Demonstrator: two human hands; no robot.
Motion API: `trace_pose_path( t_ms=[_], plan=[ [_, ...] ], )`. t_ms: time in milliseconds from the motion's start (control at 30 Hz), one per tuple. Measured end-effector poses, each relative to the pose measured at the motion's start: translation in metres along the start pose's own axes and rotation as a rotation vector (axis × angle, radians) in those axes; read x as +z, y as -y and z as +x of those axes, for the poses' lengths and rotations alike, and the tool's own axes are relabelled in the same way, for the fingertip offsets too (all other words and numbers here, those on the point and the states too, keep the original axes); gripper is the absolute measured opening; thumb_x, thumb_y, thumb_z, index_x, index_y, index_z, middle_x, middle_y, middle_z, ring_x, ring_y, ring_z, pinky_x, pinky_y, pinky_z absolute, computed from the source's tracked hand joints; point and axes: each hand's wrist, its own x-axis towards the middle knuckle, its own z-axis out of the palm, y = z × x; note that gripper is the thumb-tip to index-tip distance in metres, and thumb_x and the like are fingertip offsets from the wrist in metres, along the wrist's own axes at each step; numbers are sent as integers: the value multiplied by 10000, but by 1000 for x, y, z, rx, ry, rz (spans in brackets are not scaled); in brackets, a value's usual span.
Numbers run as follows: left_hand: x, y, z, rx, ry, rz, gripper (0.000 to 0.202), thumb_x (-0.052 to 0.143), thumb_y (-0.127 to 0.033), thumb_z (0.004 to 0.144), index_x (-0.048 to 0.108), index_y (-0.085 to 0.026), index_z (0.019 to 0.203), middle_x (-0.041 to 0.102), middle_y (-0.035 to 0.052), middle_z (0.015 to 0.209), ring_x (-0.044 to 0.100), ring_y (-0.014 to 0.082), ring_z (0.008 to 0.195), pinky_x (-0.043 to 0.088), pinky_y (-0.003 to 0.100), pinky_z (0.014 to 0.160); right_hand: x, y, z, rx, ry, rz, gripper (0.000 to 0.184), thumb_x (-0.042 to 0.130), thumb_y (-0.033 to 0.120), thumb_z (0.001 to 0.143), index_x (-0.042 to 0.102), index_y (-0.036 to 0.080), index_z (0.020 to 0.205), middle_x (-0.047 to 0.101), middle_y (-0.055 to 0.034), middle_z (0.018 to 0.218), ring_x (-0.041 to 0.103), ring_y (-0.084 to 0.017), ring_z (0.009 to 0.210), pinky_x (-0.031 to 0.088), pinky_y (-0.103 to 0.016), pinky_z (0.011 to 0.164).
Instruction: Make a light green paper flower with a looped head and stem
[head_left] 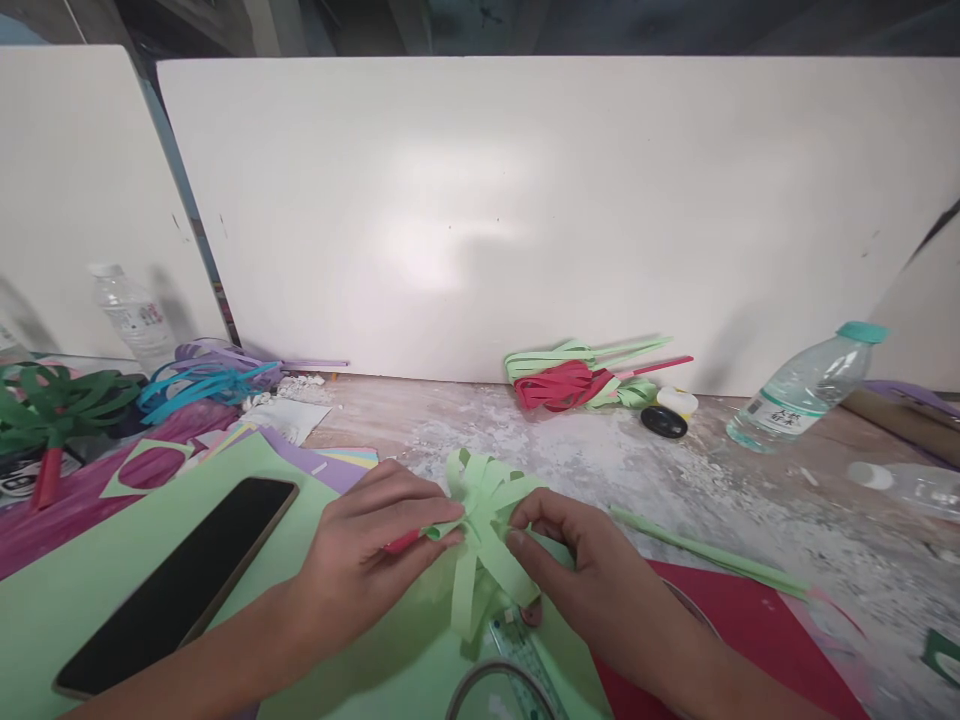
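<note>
A light green paper flower (491,500) made of looping strips is between my two hands, at the centre of the head view. My left hand (375,555) is closed, thumb and fingers pinching the flower's left side. A small red piece (403,541) shows between those fingers; its full shape is hidden. On the flower's right side, my right hand (577,560) pinches a green strip between thumb and index finger. Below the flower lie a clear ruler (529,655) and a roll of tape (499,672), on light green paper sheets (375,660).
A black phone (180,580) rests on the sheets at left. Red paper (750,630) and a rolled green stick (712,555) lie to the right. Behind are red and green strip bundles (562,385), a water bottle (810,385) and a white board (555,220).
</note>
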Motion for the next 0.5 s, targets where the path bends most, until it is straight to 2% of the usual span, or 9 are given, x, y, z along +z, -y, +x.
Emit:
trace_pose_path(
  t_ms=[133, 333, 500],
  plan=[
    [-2, -4, -1, 44, 26, 47, 308, 658, -35, 740, 608, -189, 1003, 675, 36, 802, 589, 143, 714, 477, 292, 651, 1, 1, 2, 11, -15, 71, 195, 509, 359, 857, 555, 195, 760, 575, 4, 731, 529, -113, 592, 443, -237, 550],
    [2, -16, 1, -12, 4, 61, 254, 625, -22, 717, 608, -182, 914, 642, 26, 725, 578, 135, 651, 478, 276, 619, 5, 3, -1, 11, -37, 175, 230, 551, 380, 820, 616, 176, 737, 565, 0, 663, 498, -114, 588, 425, -234, 542],
    [2, -20, 2, -94, -41, 25, 224, 589, -27, 732, 581, -192, 884, 611, 4, 677, 551, 118, 606, 467, 245, 588, 13, 2, -5, -13, -90, 10, 230, 521, 381, 830, 626, 192, 752, 592, -11, 715, 526, -140, 641, 440, -262, 592]
  ],
)
